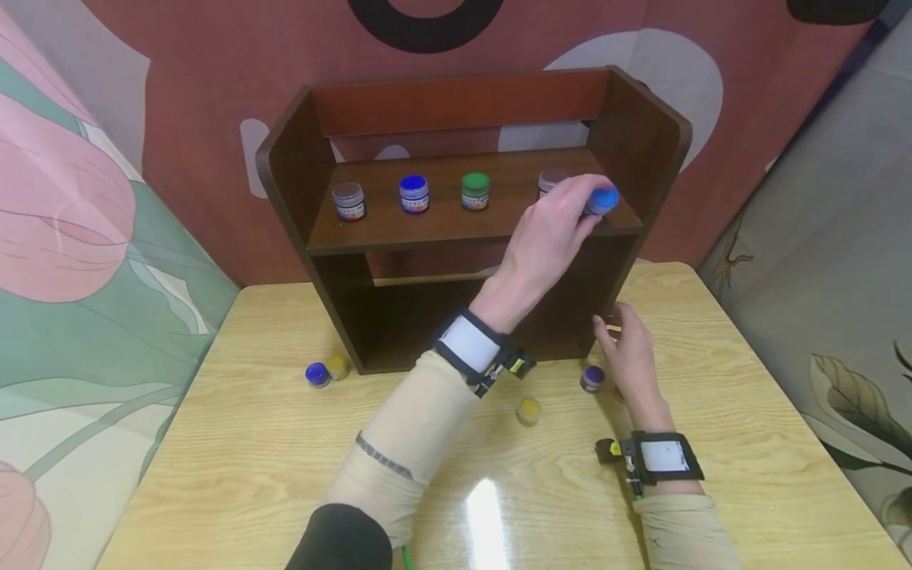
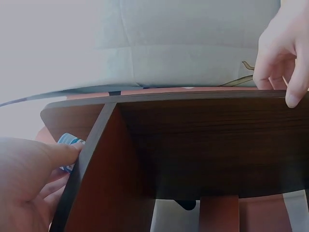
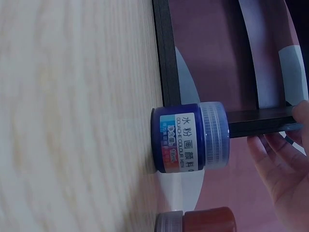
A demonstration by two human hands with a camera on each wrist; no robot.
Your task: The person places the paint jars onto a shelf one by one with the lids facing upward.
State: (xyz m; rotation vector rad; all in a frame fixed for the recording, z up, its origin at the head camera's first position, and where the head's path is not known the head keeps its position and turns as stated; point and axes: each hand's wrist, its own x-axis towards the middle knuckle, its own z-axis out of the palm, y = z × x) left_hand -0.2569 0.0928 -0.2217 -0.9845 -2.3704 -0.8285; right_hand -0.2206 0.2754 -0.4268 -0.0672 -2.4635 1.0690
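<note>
My left hand [image 1: 545,229] reaches across to the right end of the wooden shelf [image 1: 442,229] and pinches a light blue paint jar [image 1: 602,200] at the upper board. In the left wrist view, the board's edge partly covers that jar [image 2: 70,140]. Lower down, my right hand [image 1: 630,356] grips the front edge of the shelf's right side panel, thumb on the inner side and fingers outside. A purple paint jar [image 1: 592,378] stands close by it on the table. Behind my right wrist, a reddish-brown jar [image 3: 210,220] is mostly hidden in the head view.
Along the upper board stand a brown-lidded jar [image 1: 349,202], a blue one [image 1: 414,195], a green one [image 1: 475,191] and another brown-lidded jar [image 1: 551,180], partly behind my hand. On the table [image 1: 249,459] are a blue jar [image 1: 317,374] and yellow jars [image 1: 529,412].
</note>
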